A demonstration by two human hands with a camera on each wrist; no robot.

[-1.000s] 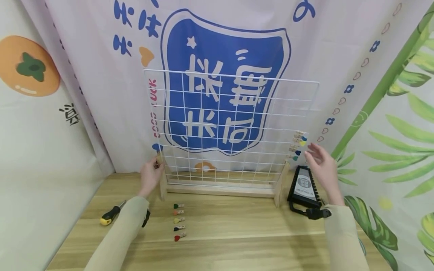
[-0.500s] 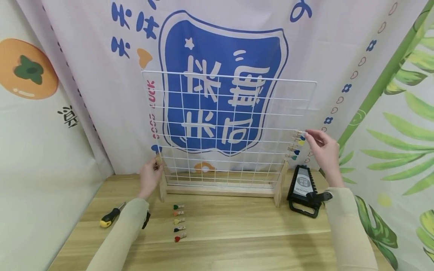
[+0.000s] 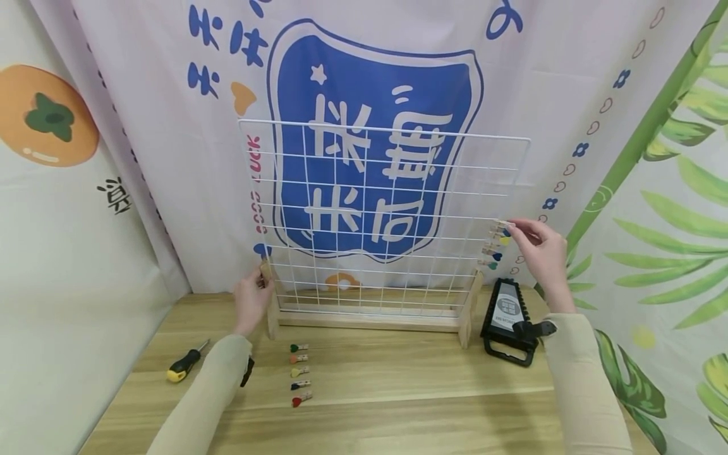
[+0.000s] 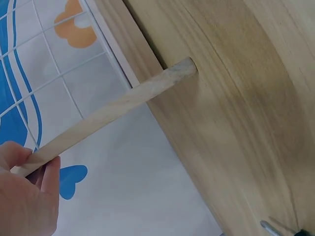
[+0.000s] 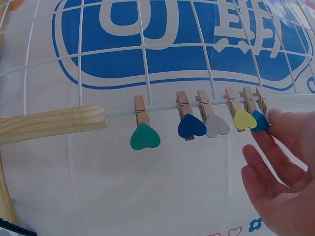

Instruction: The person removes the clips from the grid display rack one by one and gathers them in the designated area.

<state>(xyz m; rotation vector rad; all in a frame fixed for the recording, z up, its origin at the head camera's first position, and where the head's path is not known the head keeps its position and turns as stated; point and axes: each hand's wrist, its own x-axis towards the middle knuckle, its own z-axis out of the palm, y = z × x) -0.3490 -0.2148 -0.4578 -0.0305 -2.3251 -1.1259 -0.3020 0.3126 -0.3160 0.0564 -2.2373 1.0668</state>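
A white wire grid (image 3: 384, 129) stands upright in a wooden stand (image 3: 370, 323). My left hand (image 3: 252, 298) holds the top of the stand's left post (image 4: 118, 105), thumb on one side and fingers on the other. Along the grid's right edge is a row of small wooden clothespins with hearts: a green one (image 5: 145, 136), a dark blue one (image 5: 192, 126), a white one (image 5: 217, 126), a yellow one (image 5: 244, 120) and a blue one (image 5: 260, 123). At the row's upper end my right hand (image 3: 543, 253) pinches the last clothespin (image 5: 262, 98); its heart is hidden by the fingers.
Several heart clothespins, a red one (image 3: 297, 401) nearest, lie in a column on the table (image 3: 398, 392) before the stand. A screwdriver (image 3: 183, 366) lies at the left. A black case with a handle (image 3: 508, 319) sits right of the stand, below my right hand.
My right hand has moved up from beside the row of clothespins, its fingers closing on the uppermost one. The left hand keeps its hold on the post.
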